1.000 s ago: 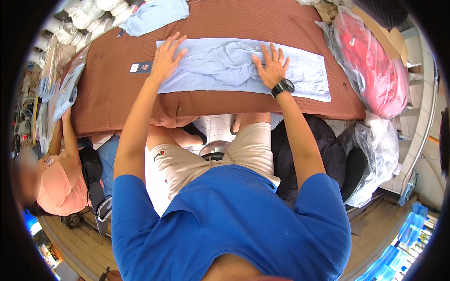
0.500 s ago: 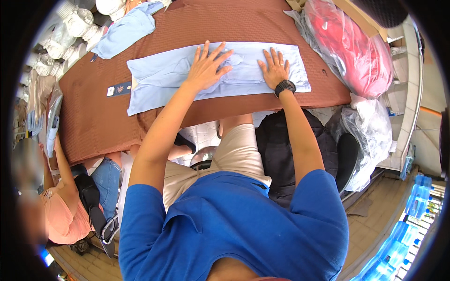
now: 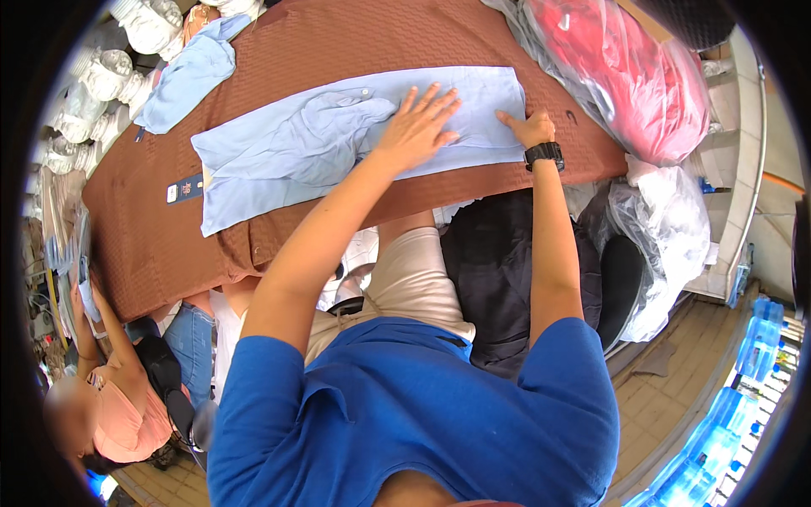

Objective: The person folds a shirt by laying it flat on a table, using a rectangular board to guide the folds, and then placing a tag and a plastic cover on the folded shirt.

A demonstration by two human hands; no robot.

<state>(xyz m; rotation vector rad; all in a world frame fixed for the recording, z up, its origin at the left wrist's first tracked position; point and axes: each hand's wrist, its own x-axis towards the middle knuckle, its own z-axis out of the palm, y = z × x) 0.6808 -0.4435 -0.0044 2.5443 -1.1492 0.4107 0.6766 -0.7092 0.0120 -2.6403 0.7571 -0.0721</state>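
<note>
A light blue shirt (image 3: 279,139), folded into a long strip, lies across the brown-covered table (image 3: 355,38) before me. Loose, wrinkled folds and a small button show on its top. At its left end a dark hang tag (image 3: 185,189) pokes out. My left hand (image 3: 416,128) rests on the shirt right of its middle, fingers spread. At the right end is my right hand (image 3: 532,130), with a black watch (image 3: 543,155) on the wrist. Its thumb stretches over the cloth, apart from the other fingers, which bend down past the edge and are partly hidden.
Another light blue garment (image 3: 190,80) lies at the table's far left, beside white wrapped bundles (image 3: 106,76). Red goods in clear plastic (image 3: 617,76) stand at the right. A black bag (image 3: 498,279) is below the table edge. A person (image 3: 127,397) sits at the lower left.
My left hand has slid right along the shirt. My right hand has moved from lying flat on the cloth to its right edge, its fingers now bent. The view has shifted slightly.
</note>
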